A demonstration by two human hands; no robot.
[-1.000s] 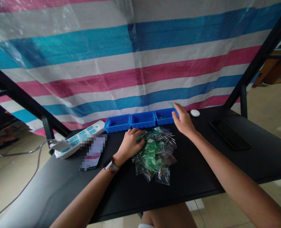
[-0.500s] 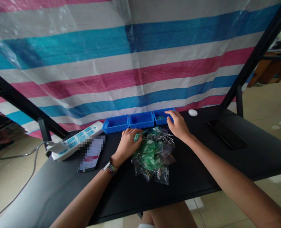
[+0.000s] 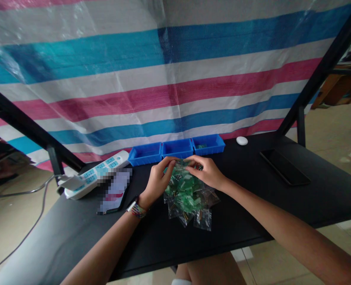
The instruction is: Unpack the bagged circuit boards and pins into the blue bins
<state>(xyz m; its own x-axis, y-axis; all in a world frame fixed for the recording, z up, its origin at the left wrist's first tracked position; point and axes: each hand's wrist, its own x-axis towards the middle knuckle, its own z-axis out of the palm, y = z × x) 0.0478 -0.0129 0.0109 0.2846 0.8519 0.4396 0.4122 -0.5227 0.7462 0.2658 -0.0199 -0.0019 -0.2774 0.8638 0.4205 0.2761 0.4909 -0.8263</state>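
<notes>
Makeshift sorting bench: striped tarp [image 3: 175, 79], parts bins [image 3: 177, 149].

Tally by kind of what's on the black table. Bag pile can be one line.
Blue bins: 3
Power strip: 1
White round puck: 1
Dark phone: 1
Pixelated flat device: 1
Pile of small clear bags: 1 pile, bags overlap too much to count
Total: 7 items plus the pile
</notes>
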